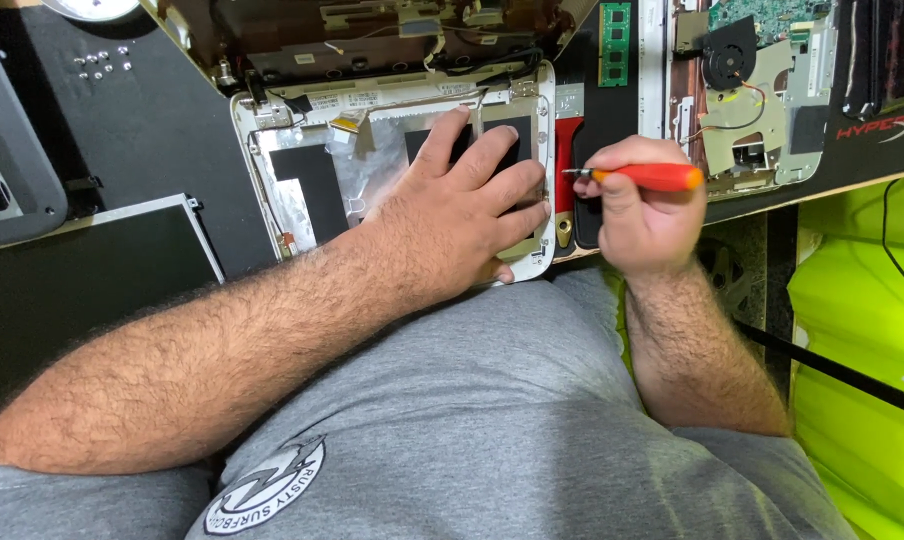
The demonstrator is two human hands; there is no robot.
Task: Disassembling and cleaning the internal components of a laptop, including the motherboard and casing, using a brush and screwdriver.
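Note:
An opened white laptop lid shell (272,190) lies on the black desk mat, lined with silver foil and black patches. My left hand (467,215) rests flat on its inside near the right rim, fingers spread, holding nothing. My right hand (642,215) grips an orange-handled screwdriver (652,177) held level, its metal tip pointing left toward the shell's right edge, just beside my left fingertips. The brown laptop base (372,40) with hinges and cables sits behind the shell.
A detached screen panel (82,270) lies at the left. Several loose screws (102,65) sit at the far left. A green memory stick (614,42), a motherboard with a fan (742,70) and a keyboard (892,50) are at the right. A bright green surface (852,340) lies below the desk edge.

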